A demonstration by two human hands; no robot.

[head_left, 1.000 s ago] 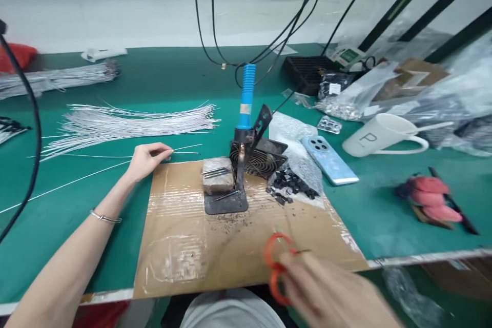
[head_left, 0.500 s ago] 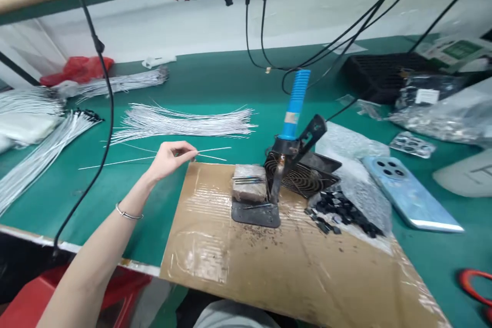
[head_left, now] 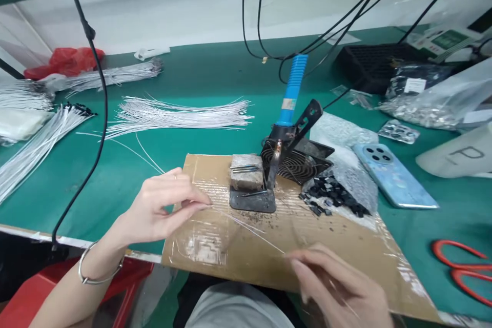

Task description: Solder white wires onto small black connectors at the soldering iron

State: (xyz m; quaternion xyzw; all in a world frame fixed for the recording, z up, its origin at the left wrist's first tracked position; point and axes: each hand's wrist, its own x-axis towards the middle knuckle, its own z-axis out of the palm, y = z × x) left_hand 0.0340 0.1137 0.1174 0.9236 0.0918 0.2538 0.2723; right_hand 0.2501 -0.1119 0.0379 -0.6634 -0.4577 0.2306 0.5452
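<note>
My left hand (head_left: 169, 206) pinches thin white wires (head_left: 246, 224) between thumb and fingertips, above the left part of the cardboard sheet (head_left: 253, 259). Two wire tails run from it back to the upper left. At the lower right, my right hand (head_left: 338, 284) has thumb and index finger closed on the far end of one wire, slightly blurred. The wire slants down between the hands. Behind them, a soldering iron with a blue handle (head_left: 295, 87) stands upright in a black holder, beside a small block (head_left: 246, 171) with metal rods on top.
A bundle of white wires (head_left: 180, 115) lies on the green mat, with more bundles (head_left: 42, 143) at left. On the right are small black pieces (head_left: 334, 195), a blue phone (head_left: 394, 175), red-handled scissors (head_left: 461, 269) and a white cup (head_left: 457, 154). A black cable (head_left: 100, 113) hangs at left.
My left hand has moved down and right with the wires, from the mat to over the cardboard. My right hand has come into view, gripping a wire end. The view has shifted slightly.
</note>
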